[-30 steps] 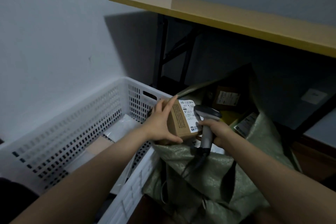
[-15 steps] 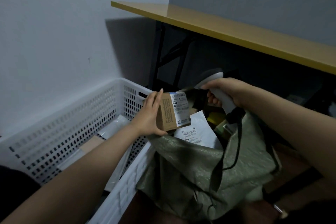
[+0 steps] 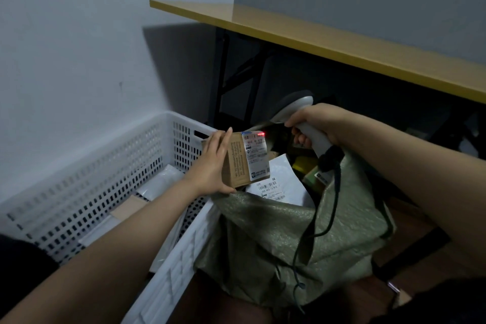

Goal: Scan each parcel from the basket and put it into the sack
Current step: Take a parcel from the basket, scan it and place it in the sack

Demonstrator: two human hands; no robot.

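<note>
The left hand (image 3: 213, 163) held a small cardboard parcel (image 3: 238, 163) above the near edge of the sack (image 3: 289, 231), just beside the corner of the white basket (image 3: 105, 179). Its thumb was under the box and its fingers lay along one side, so the box was pinched between them. The right hand (image 3: 319, 123) was closed around the handle of the scanner (image 3: 295, 106), whose head pointed down at the white label (image 3: 256, 155) on the parcel. A red spot of light (image 3: 261, 134) fell on the top edge of this label.

The first risk, as it seemed, was a failed reading. The red spot sat at the edge of the label and not plainly across a barcode, so the scanner could miss the code, and the parcel could then go into the sack unscanned. A small tilt of the box or of the scanner would probably correct this.

The second risk was the grip. The box was held from one side only, so it could slip and fall back into the basket or beside the sack. The mouth of the sack was soft and folded, and a white mailer (image 3: 278, 181) lay inside it, so a dropped parcel could rest on the edge and slide out.

The scanner cable (image 3: 334, 192) hung down over the sack fabric, and the parcel could catch it on the way in.
</note>
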